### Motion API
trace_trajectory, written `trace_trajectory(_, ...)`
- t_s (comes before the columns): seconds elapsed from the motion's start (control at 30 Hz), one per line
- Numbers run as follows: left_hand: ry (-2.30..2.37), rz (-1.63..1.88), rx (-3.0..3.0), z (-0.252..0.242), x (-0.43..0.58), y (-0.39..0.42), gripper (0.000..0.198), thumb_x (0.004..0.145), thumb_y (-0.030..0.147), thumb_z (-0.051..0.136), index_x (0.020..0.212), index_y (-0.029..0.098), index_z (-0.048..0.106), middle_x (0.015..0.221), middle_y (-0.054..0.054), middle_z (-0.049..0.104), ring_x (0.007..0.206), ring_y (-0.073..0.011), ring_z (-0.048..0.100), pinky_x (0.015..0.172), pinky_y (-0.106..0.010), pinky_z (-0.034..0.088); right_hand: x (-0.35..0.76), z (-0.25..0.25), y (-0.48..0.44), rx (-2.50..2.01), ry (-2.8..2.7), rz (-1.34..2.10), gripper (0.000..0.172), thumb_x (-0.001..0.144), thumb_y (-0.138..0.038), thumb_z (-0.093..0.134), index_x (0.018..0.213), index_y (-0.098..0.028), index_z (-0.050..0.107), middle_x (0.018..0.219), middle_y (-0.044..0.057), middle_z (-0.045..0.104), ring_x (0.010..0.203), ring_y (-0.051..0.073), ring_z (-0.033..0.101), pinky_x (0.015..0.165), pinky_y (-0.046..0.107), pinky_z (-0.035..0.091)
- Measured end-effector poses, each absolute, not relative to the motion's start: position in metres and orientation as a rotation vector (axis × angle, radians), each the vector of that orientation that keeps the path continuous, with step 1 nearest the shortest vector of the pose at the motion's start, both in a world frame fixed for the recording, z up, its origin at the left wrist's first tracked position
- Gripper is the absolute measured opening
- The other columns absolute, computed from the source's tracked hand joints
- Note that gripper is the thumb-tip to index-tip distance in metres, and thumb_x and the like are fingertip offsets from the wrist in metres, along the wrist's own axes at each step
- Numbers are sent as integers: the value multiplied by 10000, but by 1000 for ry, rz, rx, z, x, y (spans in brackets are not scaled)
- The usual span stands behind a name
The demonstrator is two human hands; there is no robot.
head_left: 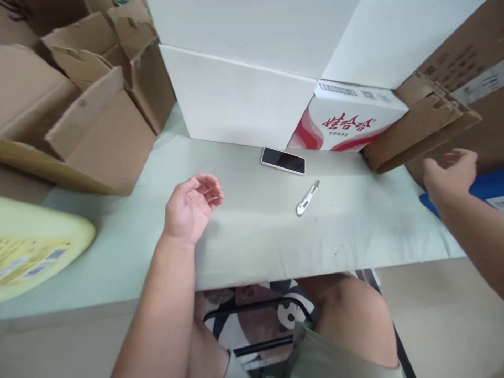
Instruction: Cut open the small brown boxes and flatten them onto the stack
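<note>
My left hand (191,207) is held above the table cover with the palm turned up. Its fingers curl loosely and nothing lies in them. At the far right, my right hand (451,170) reaches out with thumb and fingers apart, and no object shows in it. Close to it are an open cardboard box (417,126) and a blue item (488,186), partly covered by my arm. Between my hands lie a white utility knife (307,198) and, behind it, a phone (283,160) with a dark screen.
Large white boxes (240,100) and a red-and-white carton (348,118) stand along the back. Open cardboard boxes (106,131) crowd the left side. A yellow-green jug (39,247) is at the left front. A pale green cover (252,252) spreads over the table.
</note>
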State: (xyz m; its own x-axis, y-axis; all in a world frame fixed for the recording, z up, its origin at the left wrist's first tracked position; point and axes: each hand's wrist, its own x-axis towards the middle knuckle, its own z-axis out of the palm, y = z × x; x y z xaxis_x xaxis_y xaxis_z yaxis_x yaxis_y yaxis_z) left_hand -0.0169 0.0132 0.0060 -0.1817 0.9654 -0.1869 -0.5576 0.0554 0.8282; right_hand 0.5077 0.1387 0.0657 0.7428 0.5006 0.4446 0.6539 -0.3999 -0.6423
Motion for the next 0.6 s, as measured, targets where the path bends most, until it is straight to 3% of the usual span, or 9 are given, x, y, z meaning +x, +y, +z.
trace_trajectory(0.07,995,1573,553,8,-26,7,241,751,419,651,733,190,725,755,-66,663,697,-168,620,640,-289,539,472,78,130,-2007,-1075,-248,555,590,112,746,781,-282,404,895,85,646,831,200,619,848,467,476)
trace_trajectory(0.17,1042,1687,544,12,-39,0,197,735,390,659,699,198,685,700,-50,632,646,-153,589,603,-271,503,389,82,128,-1760,-1499,23,367,673,60,697,749,-251,518,744,38,593,674,147,526,737,430,457)
trace_trajectory(0.27,1104,1790,542,14,-50,-4,125,658,324,664,660,199,664,637,-23,596,582,-128,543,558,-239,456,282,69,130,-1560,-1841,320,196,731,-62,729,798,-227,645,768,44,679,669,143,599,693,351,504)
trace_trajectory(0.3,1126,1839,542,13,-53,-5,111,642,310,651,646,200,658,620,-17,586,569,-122,530,542,-231,436,244,64,128,-1479,-1937,386,196,752,-105,720,906,-222,690,815,29,704,695,145,631,704,333,521)
trace_trajectory(0.37,1172,1966,537,13,-60,-5,124,655,315,612,608,202,634,587,-14,557,547,-119,501,512,-225,391,165,57,122,-1174,-2225,583,369,790,-162,661,1155,-211,688,800,-7,708,665,144,633,714,326,548)
trace_trajectory(0.47,1216,2155,516,12,-70,-6,245,755,349,544,554,213,571,536,-12,481,512,-122,434,496,-242,341,57,58,108,-694,-2467,752,678,846,-200,544,1520,-203,474,834,-39,736,700,152,651,807,342,573)
trace_trajectory(0.53,1240,2243,499,12,-76,-7,307,815,353,517,538,221,521,517,-6,422,502,-127,396,506,-258,321,0,63,99,-563,-2556,757,771,844,-171,491,1603,-227,366,872,-59,749,737,150,664,874,348,567)
trace_trajectory(0.6,1273,2299,492,11,-82,-9,346,862,362,510,545,226,486,524,-5,392,513,-137,383,526,-277,309,-37,67,95,-555,-2636,729,784,830,-153,493,1600,-224,364,887,-54,751,768,164,676,895,346,558)
